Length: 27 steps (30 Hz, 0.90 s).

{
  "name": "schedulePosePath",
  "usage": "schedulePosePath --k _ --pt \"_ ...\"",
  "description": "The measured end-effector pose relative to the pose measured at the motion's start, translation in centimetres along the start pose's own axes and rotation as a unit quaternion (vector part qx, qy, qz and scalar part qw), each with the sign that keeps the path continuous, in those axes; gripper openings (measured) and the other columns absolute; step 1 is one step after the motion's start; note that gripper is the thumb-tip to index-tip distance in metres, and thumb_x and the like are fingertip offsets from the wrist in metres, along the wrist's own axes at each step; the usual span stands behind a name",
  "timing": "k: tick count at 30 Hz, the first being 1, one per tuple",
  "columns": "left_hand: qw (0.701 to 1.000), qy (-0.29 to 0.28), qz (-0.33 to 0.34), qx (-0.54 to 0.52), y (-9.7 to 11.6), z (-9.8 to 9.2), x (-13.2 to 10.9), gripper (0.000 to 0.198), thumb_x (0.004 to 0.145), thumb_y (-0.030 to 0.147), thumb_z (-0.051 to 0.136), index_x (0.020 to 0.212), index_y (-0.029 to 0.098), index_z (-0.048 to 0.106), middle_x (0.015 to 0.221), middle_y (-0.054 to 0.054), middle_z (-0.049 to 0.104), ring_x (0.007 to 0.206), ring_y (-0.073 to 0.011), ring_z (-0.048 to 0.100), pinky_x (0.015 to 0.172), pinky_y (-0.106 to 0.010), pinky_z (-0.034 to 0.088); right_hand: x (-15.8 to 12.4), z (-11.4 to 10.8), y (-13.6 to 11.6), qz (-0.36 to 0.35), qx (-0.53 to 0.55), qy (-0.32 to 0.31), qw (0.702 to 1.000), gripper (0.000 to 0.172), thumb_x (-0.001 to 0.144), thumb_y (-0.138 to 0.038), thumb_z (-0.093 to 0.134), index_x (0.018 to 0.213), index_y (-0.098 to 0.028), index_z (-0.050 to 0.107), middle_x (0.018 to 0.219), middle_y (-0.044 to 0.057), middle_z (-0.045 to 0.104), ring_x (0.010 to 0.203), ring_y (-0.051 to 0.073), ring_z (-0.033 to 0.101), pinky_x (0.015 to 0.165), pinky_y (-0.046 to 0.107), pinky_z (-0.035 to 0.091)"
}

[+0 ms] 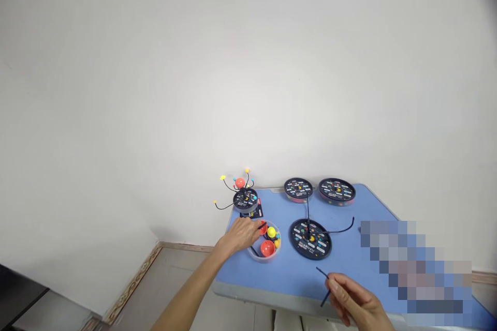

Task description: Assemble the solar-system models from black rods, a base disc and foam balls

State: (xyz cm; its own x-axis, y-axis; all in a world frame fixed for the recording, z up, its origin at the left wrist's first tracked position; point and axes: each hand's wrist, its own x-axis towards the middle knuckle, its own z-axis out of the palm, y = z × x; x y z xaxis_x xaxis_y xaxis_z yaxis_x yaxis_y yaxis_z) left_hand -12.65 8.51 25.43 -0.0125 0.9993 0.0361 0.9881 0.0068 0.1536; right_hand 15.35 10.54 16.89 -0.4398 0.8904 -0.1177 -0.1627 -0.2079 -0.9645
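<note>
My left hand [244, 232] reaches over a clear round tub [278, 251], its fingers pinched at the left rim. A short black rod [263, 225] shows at its fingertips. Inside the tub lie red half-balls [267, 248], a yellow ball [271, 232] and smaller coloured pieces. Near the table's front edge, my right hand [353, 301] pinches a thin black rod [325, 298], held tilted. Between and beyond the hands lies a black printed disc base [310, 251]. One thin rod stands upright from its centre and another curved rod [337, 231] reaches out to the right.
An assembled planet model [245, 199] with coloured balls on curved arms stands at the back left, by a black card [256, 212]. Two round lidded tubs [298, 189] sit along the wall. A blurred patch [419, 269] covers the right side of the blue table [267, 279].
</note>
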Motion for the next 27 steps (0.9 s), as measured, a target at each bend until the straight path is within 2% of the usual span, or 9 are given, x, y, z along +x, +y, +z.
schedulePosePath --k 2,5,7,10,12,15,19,23,27 --pt "0.998 0.034 0.002 -0.052 1.4 0.0 -1.5 0.024 0.091 0.016 0.043 0.084 0.019 0.065 0.064 -0.001 0.062 0.061 -0.0176 0.058 0.058 -0.025 0.039 0.2 0.2 -0.9 0.014 0.025 -0.021 0.999 0.048 0.07 -0.068 0.07 0.068 -0.02 0.066 0.055 -0.002 0.053 0.049 0.013 0.043 0.047 0.025 0.038" --pt "0.986 0.083 0.002 -0.146 4.4 1.4 -4.0 0.033 0.097 0.02 0.034 0.098 0.018 0.067 0.076 -0.002 0.062 0.06 -0.0131 0.054 0.055 -0.022 0.041 0.3 1.1 -2.6 0.009 0.063 -0.04 0.997 0.048 0.075 -0.067 0.068 0.069 -0.019 0.063 0.056 -0.001 0.057 0.048 0.012 0.047 0.043 0.024 0.039" --pt "0.919 0.149 -0.007 -0.365 6.6 2.7 -5.6 0.033 0.098 0.031 0.04 0.101 0.016 0.07 0.081 -0.003 0.058 0.052 -0.0099 0.048 0.051 -0.022 0.042 0.3 2.0 -3.6 -0.01 0.082 -0.045 0.996 0.048 0.077 -0.066 0.066 0.068 -0.019 0.061 0.053 -0.001 0.056 0.045 0.012 0.046 0.042 0.024 0.039" --pt "0.845 0.213 -0.019 -0.49 9.4 4.2 -7.6 0.031 0.097 0.037 0.049 0.102 0.019 0.074 0.079 -0.001 0.052 0.052 -0.0084 0.047 0.054 -0.023 0.044 -0.1 3.1 -4.7 -0.03 0.116 -0.06 0.991 0.046 0.077 -0.063 0.068 0.071 -0.019 0.061 0.051 -0.002 0.055 0.043 0.01 0.045 0.041 0.024 0.038" --pt "0.828 0.251 -0.023 -0.501 10.5 4.6 -8.6 0.028 0.097 0.034 0.051 0.104 0.022 0.074 0.081 -0.002 0.053 0.057 -0.0098 0.051 0.056 -0.023 0.046 -0.4 3.5 -4.9 -0.036 0.14 -0.075 0.987 0.042 0.076 -0.06 0.072 0.073 -0.018 0.063 0.055 -0.001 0.057 0.044 0.01 0.046 0.041 0.024 0.038" --pt "0.825 0.3 -0.009 -0.479 11.3 4.8 -9.6 0.024 0.095 0.028 0.054 0.107 0.025 0.074 0.085 -0.003 0.058 0.063 -0.0118 0.056 0.059 -0.023 0.048 -0.9 3.5 -4.6 -0.043 0.153 -0.091 0.983 0.037 0.077 -0.054 0.074 0.076 -0.018 0.064 0.064 0.0 0.06 0.045 0.008 0.046 0.043 0.024 0.038" --pt "0.823 0.322 0.025 -0.468 11.8 5.3 -10.4 0.021 0.092 0.022 0.058 0.106 0.025 0.073 0.087 -0.004 0.062 0.065 -0.0129 0.06 0.063 -0.025 0.052 -1.5 3.6 -3.8 -0.043 0.129 -0.117 0.984 0.033 0.079 -0.051 0.073 0.077 -0.019 0.065 0.075 0.001 0.061 0.052 0.009 0.049 0.044 0.022 0.038" --pt "0.789 0.329 0.022 -0.518 12.3 6.2 -10.4 0.016 0.09 0.021 0.061 0.101 0.023 0.073 0.085 -0.003 0.061 0.057 -0.0099 0.061 0.056 -0.021 0.052 -1.9 3.9 -3.6 -0.036 0.104 -0.156 0.982 0.032 0.083 -0.052 0.068 0.079 -0.02 0.064 0.061 -0.002 0.055 0.052 0.011 0.047 0.046 0.023 0.04" --pt "0.75 0.367 -0.016 -0.551 12.5 6.8 -10.6 0.009 0.087 0.019 0.066 0.093 0.021 0.072 0.084 0.0 0.062 0.056 -0.0082 0.063 0.056 -0.019 0.052 -2.0 3.9 -3.7 -0.065 0.063 -0.151 0.984 0.032 0.083 -0.051 0.068 0.076 -0.02 0.063 0.06 -0.002 0.057 0.051 0.011 0.05 0.05 0.024 0.043"
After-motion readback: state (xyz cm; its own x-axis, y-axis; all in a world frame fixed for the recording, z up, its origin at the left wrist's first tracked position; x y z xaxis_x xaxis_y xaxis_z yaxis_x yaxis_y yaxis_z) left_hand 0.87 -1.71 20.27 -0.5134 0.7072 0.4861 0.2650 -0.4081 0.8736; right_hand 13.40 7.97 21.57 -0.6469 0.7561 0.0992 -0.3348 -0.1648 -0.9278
